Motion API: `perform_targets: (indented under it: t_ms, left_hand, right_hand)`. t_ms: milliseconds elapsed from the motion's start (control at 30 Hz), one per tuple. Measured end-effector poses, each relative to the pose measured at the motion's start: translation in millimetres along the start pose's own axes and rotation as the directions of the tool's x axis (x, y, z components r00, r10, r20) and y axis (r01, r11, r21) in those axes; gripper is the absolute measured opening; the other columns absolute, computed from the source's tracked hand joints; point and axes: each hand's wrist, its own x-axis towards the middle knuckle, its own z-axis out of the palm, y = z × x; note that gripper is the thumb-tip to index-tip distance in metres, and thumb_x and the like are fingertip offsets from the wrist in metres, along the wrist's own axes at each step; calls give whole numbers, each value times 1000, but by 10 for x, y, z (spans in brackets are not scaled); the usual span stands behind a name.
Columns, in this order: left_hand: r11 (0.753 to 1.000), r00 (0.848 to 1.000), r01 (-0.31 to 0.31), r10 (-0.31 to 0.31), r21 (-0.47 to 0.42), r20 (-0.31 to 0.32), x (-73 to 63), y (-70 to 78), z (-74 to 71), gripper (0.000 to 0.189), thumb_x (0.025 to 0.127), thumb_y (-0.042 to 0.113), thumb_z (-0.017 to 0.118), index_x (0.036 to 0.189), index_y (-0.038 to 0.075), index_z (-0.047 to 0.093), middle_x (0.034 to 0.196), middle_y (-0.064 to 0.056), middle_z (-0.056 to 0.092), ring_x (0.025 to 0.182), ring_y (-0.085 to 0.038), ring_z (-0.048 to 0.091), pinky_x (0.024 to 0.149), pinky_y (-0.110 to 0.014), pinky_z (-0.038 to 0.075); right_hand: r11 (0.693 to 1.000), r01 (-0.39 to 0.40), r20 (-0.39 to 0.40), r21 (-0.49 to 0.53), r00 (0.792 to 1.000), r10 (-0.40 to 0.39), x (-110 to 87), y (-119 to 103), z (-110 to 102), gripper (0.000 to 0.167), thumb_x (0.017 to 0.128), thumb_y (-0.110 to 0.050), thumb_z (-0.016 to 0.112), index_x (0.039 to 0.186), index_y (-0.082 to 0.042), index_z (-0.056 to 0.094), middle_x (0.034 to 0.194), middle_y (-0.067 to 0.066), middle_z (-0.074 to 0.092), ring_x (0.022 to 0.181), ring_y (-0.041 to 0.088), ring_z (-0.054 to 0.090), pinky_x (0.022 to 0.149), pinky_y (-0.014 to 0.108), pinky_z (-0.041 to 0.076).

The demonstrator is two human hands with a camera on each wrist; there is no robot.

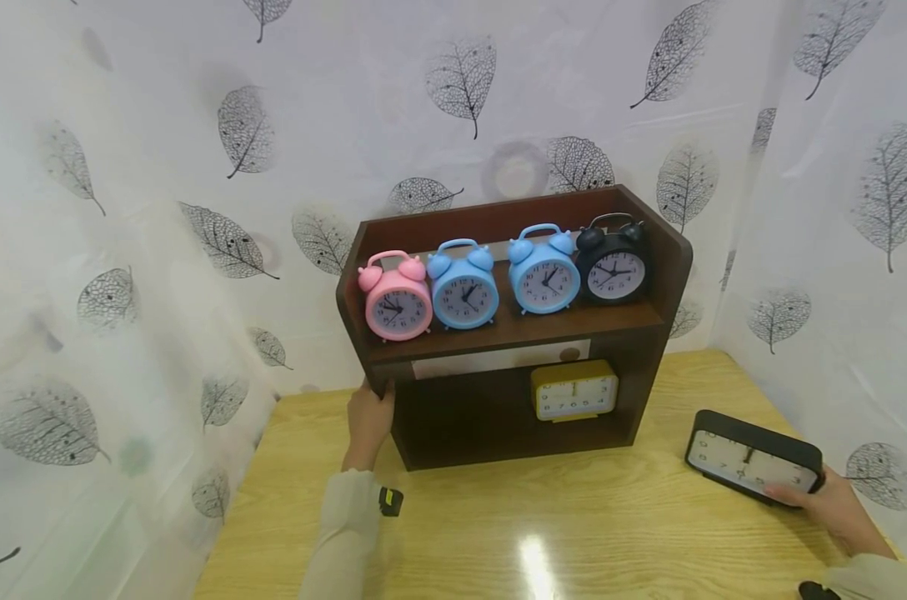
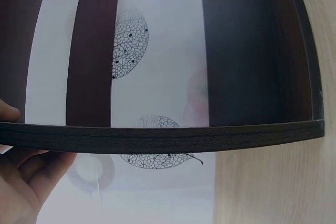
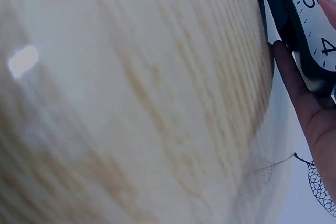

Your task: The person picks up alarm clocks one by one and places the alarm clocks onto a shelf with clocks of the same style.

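Observation:
My left hand (image 1: 369, 419) grips the left side panel of a dark brown two-tier shelf (image 1: 513, 458). In the left wrist view, the thumb (image 2: 8, 113) is on one side of the panel's edge and the other fingers (image 2: 50, 179) are on the opposite side. At the far right, my right hand (image 1: 836, 504) holds a black rectangular alarm clock (image 1: 757, 454) by its right end, thumb over the white dial. The right wrist view shows a finger (image 3: 294, 74) along the clock's edge; part of the clock is cut off there.
Along the upper tier stand a pink twin-bell clock (image 1: 398, 308), two blue ones (image 1: 464, 296) and a black one (image 1: 614, 271). A yellow rectangular clock (image 1: 576, 396) sits in the lower tier's right side. Leaf-patterned sheeting (image 1: 161, 125) surrounds the wooden table (image 1: 461, 533).

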Motion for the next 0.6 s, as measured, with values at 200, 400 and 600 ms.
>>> perform_targets:
  t_ms: [200,400,600]
  left_hand:
    - [1000,1000,-10,10,1,-7,1,-9,13,32,90,20,54,107,-6,58,82,-33,65,69,-44,63,61,-55,47]
    - [1000,1000,-12,12,0,-4,1,-16,23,33,90,21,54,109,-6,58,84,-33,65,75,-48,63,63,-56,47]
    - [1000,1000,-6,7,6,-13,0,-16,18,30,90,21,55,106,-5,58,85,-34,65,78,-50,63,64,-57,47]
  right_hand:
    - [1000,6,7,-2,1000,-6,-5,11,-1,104,89,-43,59,141,13,-11,140,49,4,123,64,17,94,70,27]
    - [1000,-2,13,-10,1000,3,-31,1,5,104,89,-44,58,141,15,-9,140,49,3,123,65,16,93,70,29]
    - [995,-40,8,-95,999,41,-77,-30,11,106,88,-51,57,137,23,0,137,50,11,121,64,24,90,64,38]
